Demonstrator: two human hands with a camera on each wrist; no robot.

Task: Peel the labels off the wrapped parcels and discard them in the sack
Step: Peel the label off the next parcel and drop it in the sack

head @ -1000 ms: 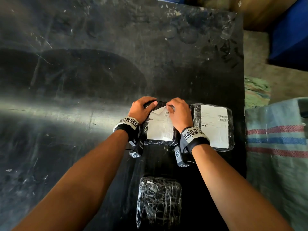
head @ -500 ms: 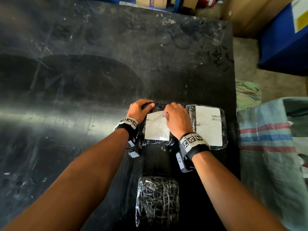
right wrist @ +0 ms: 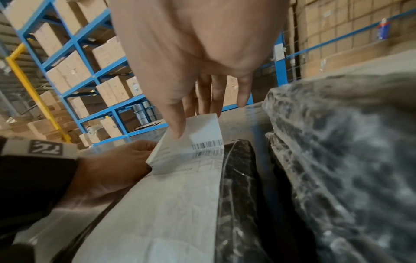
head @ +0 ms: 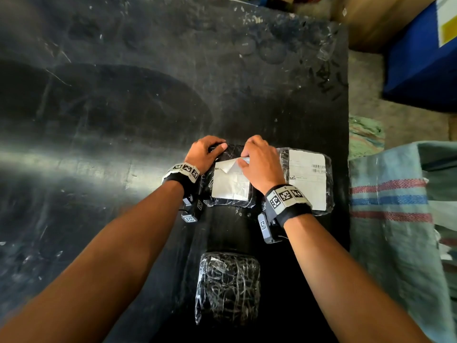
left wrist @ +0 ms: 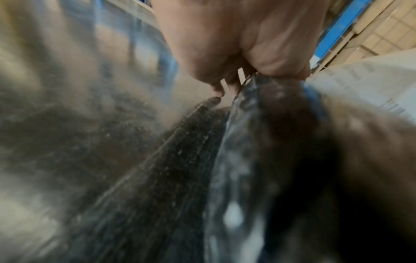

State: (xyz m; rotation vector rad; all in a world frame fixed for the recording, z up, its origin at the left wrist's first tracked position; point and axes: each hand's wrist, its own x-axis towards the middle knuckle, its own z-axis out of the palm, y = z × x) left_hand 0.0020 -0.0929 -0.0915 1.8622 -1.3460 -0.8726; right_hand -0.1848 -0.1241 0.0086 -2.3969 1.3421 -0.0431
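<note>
A black parcel (head: 231, 203) wrapped in clear film lies on the dark table, with a white label (head: 231, 185) on top. My right hand (head: 259, 164) pinches the label's far edge (right wrist: 200, 128) between thumb and fingers and has folded it back toward me. My left hand (head: 205, 153) grips the parcel's far left corner, fingers curled over its edge (left wrist: 254, 78). A second parcel (head: 306, 179) with a flat label (head: 308, 178) lies just to the right. Nearer me lies a third wrapped parcel (head: 228, 287), showing no label.
A woven striped sack (head: 395, 219) stands beside the table's right edge (head: 348, 169). A crumpled green cloth (head: 366, 137) lies on the floor beyond it. Blue racks with cartons (right wrist: 90, 71) stand behind. The table's left half (head: 99, 144) is bare, scuffed surface.
The label's far edge has come up from the parcel and is folded further toward me in my right hand. My left hand has stayed on the parcel's corner.
</note>
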